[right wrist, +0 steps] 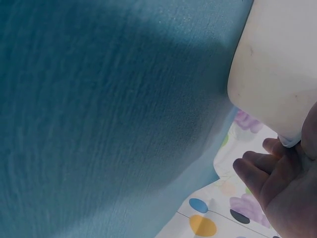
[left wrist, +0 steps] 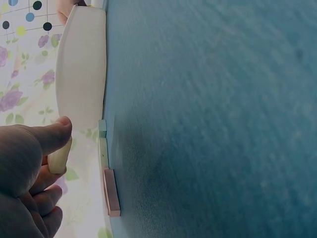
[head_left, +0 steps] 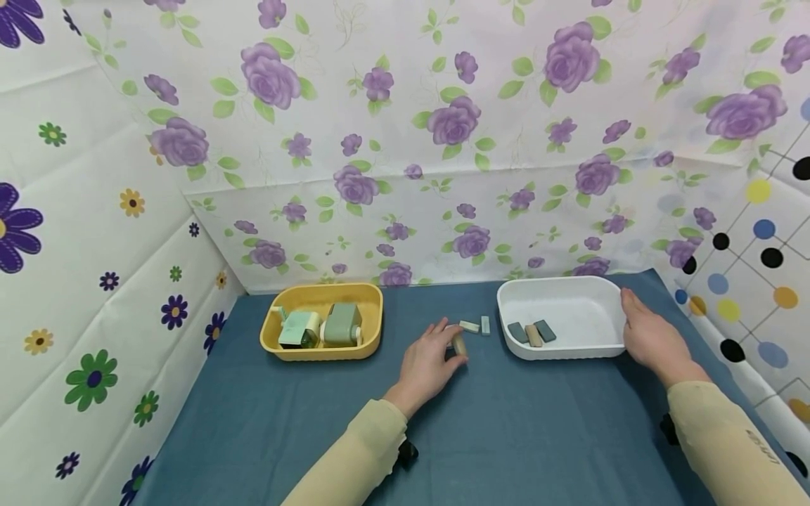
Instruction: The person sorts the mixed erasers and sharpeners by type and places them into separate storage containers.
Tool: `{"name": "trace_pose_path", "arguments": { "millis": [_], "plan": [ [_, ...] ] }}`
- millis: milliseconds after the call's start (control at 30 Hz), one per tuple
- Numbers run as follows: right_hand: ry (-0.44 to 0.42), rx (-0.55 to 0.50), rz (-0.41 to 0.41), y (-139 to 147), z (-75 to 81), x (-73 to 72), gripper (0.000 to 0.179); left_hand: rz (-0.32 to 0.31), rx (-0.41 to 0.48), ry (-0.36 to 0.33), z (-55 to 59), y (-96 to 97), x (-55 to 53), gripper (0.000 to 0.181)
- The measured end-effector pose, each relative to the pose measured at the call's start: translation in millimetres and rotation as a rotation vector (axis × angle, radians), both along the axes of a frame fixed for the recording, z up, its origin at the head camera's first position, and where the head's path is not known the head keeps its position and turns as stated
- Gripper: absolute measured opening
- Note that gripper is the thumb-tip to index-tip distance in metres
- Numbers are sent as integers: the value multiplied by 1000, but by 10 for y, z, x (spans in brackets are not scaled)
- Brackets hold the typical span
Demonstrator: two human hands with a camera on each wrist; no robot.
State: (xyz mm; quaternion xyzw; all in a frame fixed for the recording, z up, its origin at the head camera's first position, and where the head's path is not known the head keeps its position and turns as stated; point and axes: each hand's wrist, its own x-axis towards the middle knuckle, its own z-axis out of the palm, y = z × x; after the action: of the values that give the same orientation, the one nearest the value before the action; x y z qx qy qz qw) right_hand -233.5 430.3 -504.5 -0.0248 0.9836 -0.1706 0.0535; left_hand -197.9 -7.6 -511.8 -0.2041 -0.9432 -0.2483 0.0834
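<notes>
My left hand point(head_left: 428, 367) pinches a small beige block point(head_left: 459, 344) between thumb and fingers, held just over the blue cloth. In the left wrist view the pale block point(left wrist: 60, 157) sticks out below the thumb. Beyond that hand lie light small blocks point(head_left: 485, 325) on the cloth, and a pinkish-brown block point(left wrist: 112, 192) shows in the left wrist view. My right hand point(head_left: 658, 339) grips the right end of a white tray point(head_left: 591, 348), its fingers around the rim. Inside that tray are two dark grey-blue blocks point(head_left: 545, 330) and one beige block point(head_left: 534, 336).
A yellow tray point(head_left: 321, 355) stands on the left with a mint-green boxy item point(head_left: 300, 327) and a grey-green boxy item point(head_left: 342, 325) in it. Blue cloth point(head_left: 538, 429) covers the table. Flowered sheeting point(head_left: 405, 140) rises behind, with patterned sheets at both sides.
</notes>
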Motion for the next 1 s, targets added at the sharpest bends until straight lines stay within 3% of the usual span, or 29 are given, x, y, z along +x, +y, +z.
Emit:
{"name": "trace_pose_path", "arguments": {
  "millis": [467, 767, 1000],
  "plan": [
    [-22, -14, 2, 37, 19, -2, 61, -17, -4, -5, -1, 84, -17, 56],
    [-86, -135, 78, 219, 125, -40, 67, -31, 12, -11, 59, 138, -58, 55],
    [-61, -94, 89, 270, 20, -27, 68, -36, -11, -5, 90, 221, -66, 55]
  ]
}}
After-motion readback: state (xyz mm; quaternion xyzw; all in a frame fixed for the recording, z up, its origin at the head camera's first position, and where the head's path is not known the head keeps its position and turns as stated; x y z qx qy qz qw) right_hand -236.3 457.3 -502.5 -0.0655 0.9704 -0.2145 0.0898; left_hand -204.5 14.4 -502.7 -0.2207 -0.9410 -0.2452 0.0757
